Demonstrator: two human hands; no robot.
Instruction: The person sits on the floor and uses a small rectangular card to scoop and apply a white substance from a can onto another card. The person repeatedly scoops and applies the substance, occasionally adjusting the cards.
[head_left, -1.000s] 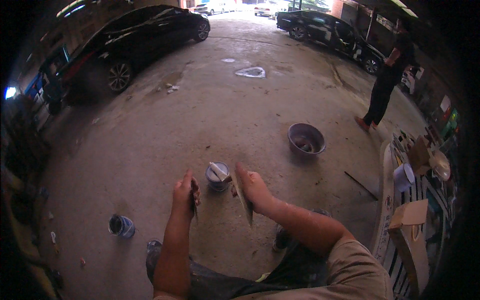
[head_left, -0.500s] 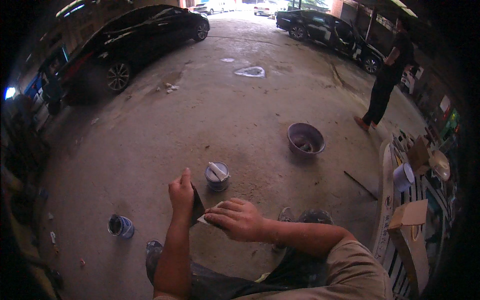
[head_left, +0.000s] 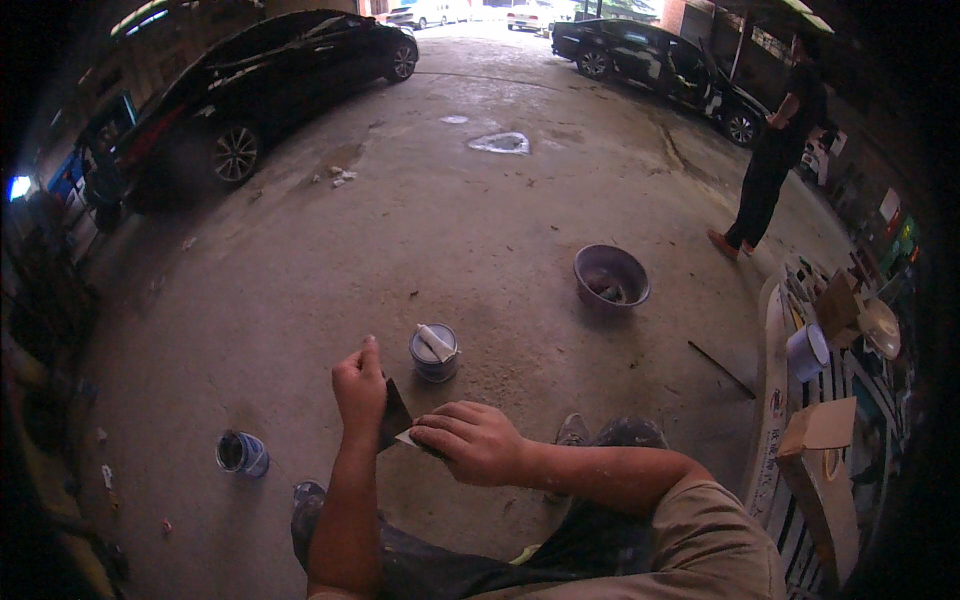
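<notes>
Both hands (head_left: 420,420) gripping dark scraper blades (head_left: 395,420), small tin (head_left: 434,352) just beyond, basin (head_left: 611,277) farther off.

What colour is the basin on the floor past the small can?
The basin is a dull greyish purple, seen best in the head view, beyond the small can.

Scraper blade (head_left: 395,418) mostly behind hands.
</notes>
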